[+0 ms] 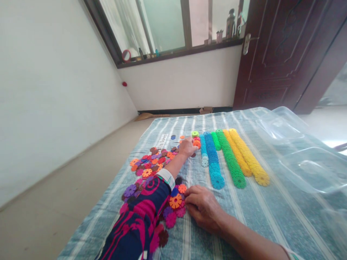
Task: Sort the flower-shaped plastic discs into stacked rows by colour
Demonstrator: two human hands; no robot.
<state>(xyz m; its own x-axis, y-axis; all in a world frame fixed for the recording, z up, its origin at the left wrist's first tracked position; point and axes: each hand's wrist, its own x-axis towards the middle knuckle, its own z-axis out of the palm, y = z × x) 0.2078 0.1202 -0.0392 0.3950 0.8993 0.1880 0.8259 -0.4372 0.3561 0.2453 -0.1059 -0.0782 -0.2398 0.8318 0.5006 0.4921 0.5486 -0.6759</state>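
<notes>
Though creased, striped cloth (255,206) under discs (175,201), near door (276,47).

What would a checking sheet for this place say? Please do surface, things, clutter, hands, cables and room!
Surface: striped cloth.
Things: loose discs in mixed colours, piled at left; overlapping disc rows in blues, greens and yellows.
Clutter: clear tubs at right.
Left hand: at orange discs; grip unclear.
Right hand: fingertips at the nearer loose discs; grip unclear.
Cables: nothing seen.
Surroundings: white wall, window, dark door.
</notes>
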